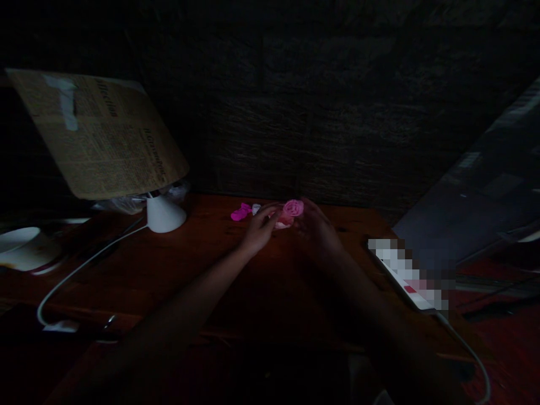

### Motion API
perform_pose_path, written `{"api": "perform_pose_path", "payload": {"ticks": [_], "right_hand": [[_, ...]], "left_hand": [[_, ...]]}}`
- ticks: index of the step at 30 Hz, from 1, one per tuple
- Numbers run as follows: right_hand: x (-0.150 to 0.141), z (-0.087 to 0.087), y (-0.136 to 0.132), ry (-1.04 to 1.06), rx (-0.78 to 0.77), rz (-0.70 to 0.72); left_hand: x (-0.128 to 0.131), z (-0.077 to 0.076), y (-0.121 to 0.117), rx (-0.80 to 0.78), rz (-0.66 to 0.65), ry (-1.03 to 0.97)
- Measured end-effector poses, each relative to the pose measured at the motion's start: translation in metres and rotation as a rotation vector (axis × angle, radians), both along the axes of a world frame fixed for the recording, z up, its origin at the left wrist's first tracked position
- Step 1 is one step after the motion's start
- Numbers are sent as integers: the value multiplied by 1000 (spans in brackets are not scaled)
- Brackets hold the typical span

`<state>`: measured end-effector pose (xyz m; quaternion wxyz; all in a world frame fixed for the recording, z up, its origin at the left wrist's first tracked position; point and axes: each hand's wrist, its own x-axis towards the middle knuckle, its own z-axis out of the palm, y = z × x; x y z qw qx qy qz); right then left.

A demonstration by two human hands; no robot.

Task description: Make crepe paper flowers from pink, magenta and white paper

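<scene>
Both forearms come in over the near edge of the wooden desk [198,236] and reach toward its far edge. By the near left corner a white cord [90,256] bends in a loop and runs back to a lamp. Along the right edge lies a flat white slab [422,301], its top mostly blurred out into squares, with a pale cable [470,343] trailing from its near end. Toward the left edge sits a white bowl [27,247] with yellowish-brown stains.

Farther back, the left hand [262,226] has its fingers curved and thumb set apart, half open beside a pale pink piece [283,224]; I cannot tell whether it grips it. The right hand [318,228] is dark and smeared, fingers bent at the right side of a rolled pink flower [293,208] — its hold cannot be made out. The flower stands just above the pale piece, between the hands, near the middle of the far edge. Left of them lie a bright magenta piece [240,212] and a small white bit [255,209].

Near the far left corner stands the lamp [164,215] — white cone base, newsprint shade [109,138] — with clear plastic [124,205] behind it. A dark block wall [261,124] rises beyond.
</scene>
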<state>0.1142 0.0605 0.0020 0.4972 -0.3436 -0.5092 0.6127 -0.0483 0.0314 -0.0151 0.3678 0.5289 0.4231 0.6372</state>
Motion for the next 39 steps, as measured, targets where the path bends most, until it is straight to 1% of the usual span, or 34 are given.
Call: {"api": "perform_pose_path", "payload": {"ticks": [4, 8, 11, 13, 15, 17, 19, 21, 23, 26, 29, 31, 33, 36, 39], "right_hand": [[-3, -2, -6, -151, 238, -70], [1, -6, -7, -335, 420, -63], [5, -7, -5, -423, 562, -60], [7, -6, -4, -484, 640, -96], [8, -5, -2, -541, 690, -173], [9, -3, -1, -556, 709, -263], [8, -2, -1, -509, 683, -296], [7, 0, -3, -430, 640, -260], [7, 2, -6, -386, 633, -215], [7, 4, -9, -416, 671, -193], [8, 3, -10, -428, 649, -178], [8, 2, -10, -413, 638, -164], [8, 2, -10, -396, 639, -157], [6, 2, -11, -353, 615, -185], [4, 1, -11, -289, 571, -206]], "left_hand": [[0, 0, 0, 40, 16, 70], [-1, -1, 2, 45, 44, 107], [-1, -2, 2, 56, 58, 113], [-1, -1, 1, 63, 56, 122], [-1, 0, 0, 56, 57, 139], [0, 2, -1, 38, 53, 153], [1, 4, -3, 17, 39, 152], [2, 6, -5, 10, 19, 127], [4, 8, -7, 14, -13, 82], [6, 7, -9, 18, -103, 9], [7, 3, -9, 10, -174, -23], [6, 0, -8, 11, -167, 2], [4, -2, -6, 28, -128, 52], [2, -5, -4, 66, -71, 130], [1, -7, -3, 96, -57, 183]]}}
